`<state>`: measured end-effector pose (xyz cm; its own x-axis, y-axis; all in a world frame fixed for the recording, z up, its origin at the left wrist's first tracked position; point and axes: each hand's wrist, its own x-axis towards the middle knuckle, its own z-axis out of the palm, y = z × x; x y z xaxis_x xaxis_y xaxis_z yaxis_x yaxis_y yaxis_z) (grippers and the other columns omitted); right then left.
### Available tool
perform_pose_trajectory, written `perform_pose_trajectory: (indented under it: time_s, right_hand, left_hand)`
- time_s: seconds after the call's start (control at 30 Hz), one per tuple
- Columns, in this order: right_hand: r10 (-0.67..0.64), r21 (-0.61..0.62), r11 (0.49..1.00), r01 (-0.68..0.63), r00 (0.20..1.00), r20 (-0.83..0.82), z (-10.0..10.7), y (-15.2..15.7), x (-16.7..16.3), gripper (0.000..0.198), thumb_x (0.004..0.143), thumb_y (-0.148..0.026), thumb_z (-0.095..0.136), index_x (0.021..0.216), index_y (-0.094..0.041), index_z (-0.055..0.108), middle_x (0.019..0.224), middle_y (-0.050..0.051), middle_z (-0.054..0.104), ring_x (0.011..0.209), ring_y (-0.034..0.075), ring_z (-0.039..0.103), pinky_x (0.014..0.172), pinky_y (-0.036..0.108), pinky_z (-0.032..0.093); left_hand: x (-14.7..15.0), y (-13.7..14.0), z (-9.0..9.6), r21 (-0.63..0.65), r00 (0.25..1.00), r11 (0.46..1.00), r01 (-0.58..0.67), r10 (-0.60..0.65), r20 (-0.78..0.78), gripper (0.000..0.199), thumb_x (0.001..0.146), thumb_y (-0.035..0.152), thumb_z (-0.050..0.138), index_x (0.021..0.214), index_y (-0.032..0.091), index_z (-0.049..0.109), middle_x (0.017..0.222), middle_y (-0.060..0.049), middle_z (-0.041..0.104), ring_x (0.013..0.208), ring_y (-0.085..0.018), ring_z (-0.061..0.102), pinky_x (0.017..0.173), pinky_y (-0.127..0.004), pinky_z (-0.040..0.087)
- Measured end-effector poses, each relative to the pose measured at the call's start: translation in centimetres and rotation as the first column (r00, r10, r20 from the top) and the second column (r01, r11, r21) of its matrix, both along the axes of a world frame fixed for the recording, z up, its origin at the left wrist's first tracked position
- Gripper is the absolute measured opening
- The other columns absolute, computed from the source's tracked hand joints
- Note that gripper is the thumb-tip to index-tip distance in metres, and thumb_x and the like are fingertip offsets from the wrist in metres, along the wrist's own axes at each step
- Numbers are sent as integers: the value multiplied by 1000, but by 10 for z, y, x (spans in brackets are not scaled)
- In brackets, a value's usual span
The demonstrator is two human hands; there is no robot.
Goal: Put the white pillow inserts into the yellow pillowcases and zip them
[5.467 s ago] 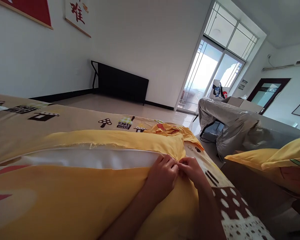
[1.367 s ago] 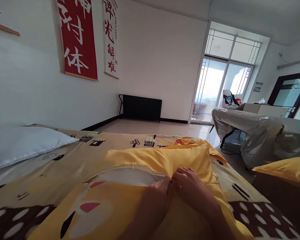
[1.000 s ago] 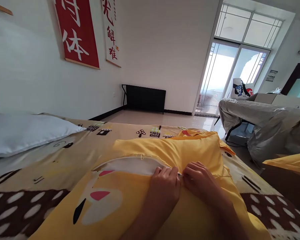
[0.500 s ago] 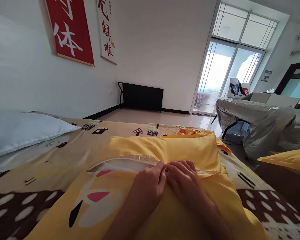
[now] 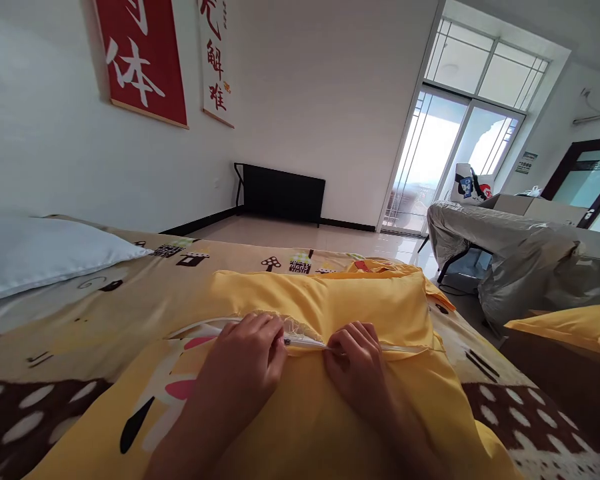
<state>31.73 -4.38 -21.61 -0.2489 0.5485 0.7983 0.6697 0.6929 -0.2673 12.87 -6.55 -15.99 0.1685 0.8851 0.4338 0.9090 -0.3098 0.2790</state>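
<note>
A yellow cushion cover with a pink, white and black print lies in front of me, a zipper running across it. My left hand is closed at the zipper pull, just left of the seam's middle; the fingertips are partly hidden. My right hand pinches the cover's edge along the zipper, a short way to the right. Left of my left hand the zipper line gapes, and white material shows inside. Frayed threads stick out along the upper edge between the hands.
A patterned blanket lies beneath the cover, with a white pillow at left. Another yellow cloth piece is at right. Behind stand a plastic-covered table and a black panel against the wall.
My hands were together at the zipper's middle. My left hand has slid left along the zipper with the pull, leaving a gap between the hands. My right hand stays near the same spot.
</note>
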Motion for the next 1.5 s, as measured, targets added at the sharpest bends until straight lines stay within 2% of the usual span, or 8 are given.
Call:
perform_pose_trajectory:
  time_s: [0.23, 0.37, 0.53, 0.67, 0.77, 0.93, 1.23, 1.5]
  right_hand:
    - [-23, 43, 999, 22, 999, 30, -3, -1, -5, 12, 76, -10, 53, 71, -19, 47, 69, -1, 55, 70, 13, 47, 73, 29, 32]
    - [-65, 18, 998, 63, 990, 125, -1, -4, -9, 19, 86, -24, 53, 69, -19, 48, 71, 0, 56, 72, 15, 47, 76, 30, 32]
    - [-206, -13, 977, 215, 950, 236, 30, 2, -37, 19, 89, -23, 51, 71, -19, 55, 78, 2, 62, 78, 17, 52, 78, 32, 31]
    - [-56, -105, 990, 94, 946, 321, 47, 8, -77, 10, 85, -15, 53, 79, -20, 60, 84, 1, 65, 84, 16, 55, 79, 31, 32]
    - [-11, -174, 982, 67, 952, 306, 36, 9, -96, 15, 85, -13, 50, 78, -21, 60, 80, 0, 65, 80, 15, 55, 76, 30, 33]
    - [61, -161, 987, -25, 973, 224, 15, 5, -94, 14, 84, -13, 49, 82, -20, 60, 84, 1, 64, 82, 15, 55, 76, 28, 34]
    - [75, -184, 981, -54, 991, 112, 13, 2, -92, 17, 82, -15, 47, 81, -22, 62, 72, -2, 61, 67, 12, 56, 61, 23, 34]
    - [73, -223, 974, -48, 992, 105, 14, 1, -92, 15, 85, -20, 49, 79, -23, 62, 71, -3, 63, 68, 12, 58, 63, 23, 33]
  left_hand:
    - [-29, -6, 3, -68, 988, 989, -131, 125, -86, 29, 87, 25, 32, 71, 19, 55, 70, -1, 64, 70, -20, 57, 77, -38, 26]
    - [-33, -7, 5, -71, 990, 991, -114, 107, -92, 29, 86, 19, 31, 75, 19, 58, 80, -4, 64, 82, -22, 58, 79, -39, 26]
    - [-38, -7, 8, -100, 996, 993, -62, 55, -71, 29, 88, 20, 29, 76, 18, 56, 83, -5, 64, 83, -22, 58, 76, -37, 29]
    - [-39, -11, 12, -119, 999, 992, -42, 43, 10, 31, 89, 20, 27, 73, 18, 54, 81, -5, 64, 80, -21, 58, 74, -35, 31]
    - [-39, -10, 13, -123, 998, 992, -14, 22, 62, 29, 89, 19, 29, 77, 20, 57, 85, -4, 65, 84, -20, 57, 76, -35, 31]
    - [-42, -7, 11, -126, 999, 992, 24, -19, 40, 25, 86, 17, 32, 72, 18, 53, 80, -4, 62, 76, -19, 54, 73, -33, 32]
    - [-62, -3, 8, -152, 999, 988, -24, 28, 24, 27, 87, 28, 35, 67, 19, 50, 63, 1, 59, 62, -16, 47, 83, -38, 27]
    - [-64, -5, 10, -176, 997, 982, -66, 71, 20, 29, 87, 31, 35, 67, 19, 52, 63, 3, 60, 61, -15, 49, 83, -36, 25]
